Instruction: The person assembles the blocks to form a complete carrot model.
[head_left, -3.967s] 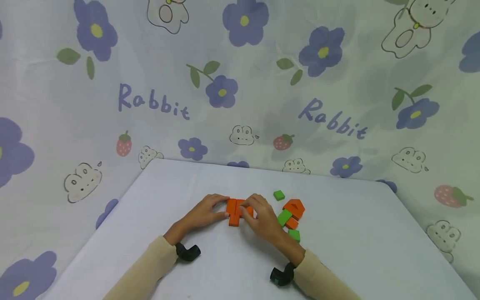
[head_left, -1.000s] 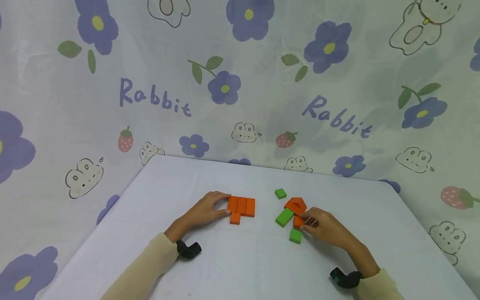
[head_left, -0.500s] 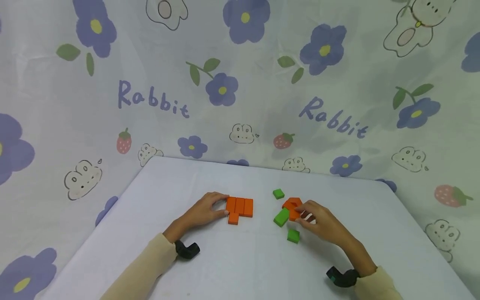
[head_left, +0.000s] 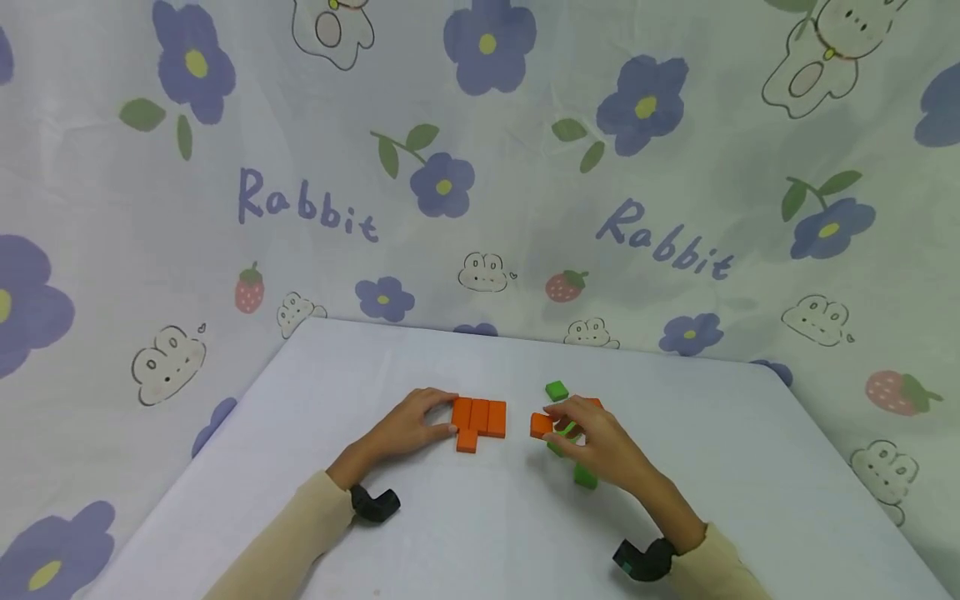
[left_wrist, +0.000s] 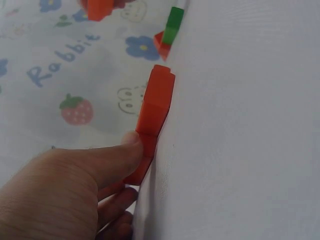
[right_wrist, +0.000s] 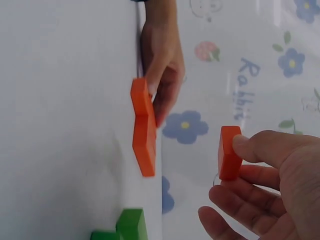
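Several orange blocks (head_left: pixel 480 417) lie flat on the white table, three side by side and a smaller one (head_left: pixel 467 441) against their near edge. My left hand (head_left: pixel 411 422) holds the left end of this row between thumb and fingers; in the left wrist view the thumb (left_wrist: pixel 117 157) presses on the orange side. To the right, my right hand (head_left: pixel 600 442) pinches a small orange block (head_left: pixel 540 426). In the right wrist view this block (right_wrist: pixel 230 152) is raised off the table, gripped by thumb and index finger, the other fingers loosely spread.
A small green block (head_left: pixel 557 391) lies behind the right hand. Another green block (head_left: pixel 585 476) lies in front of it, and a third (head_left: pixel 555 448) is partly hidden under it. An orange piece (head_left: pixel 594 402) shows just past the fingers. A patterned cloth (head_left: pixel 480 208) hangs behind the table.
My right hand has left the row, reached the loose pieces on the right, picked up a small orange block and carried it left toward the row. My left hand has stayed put.
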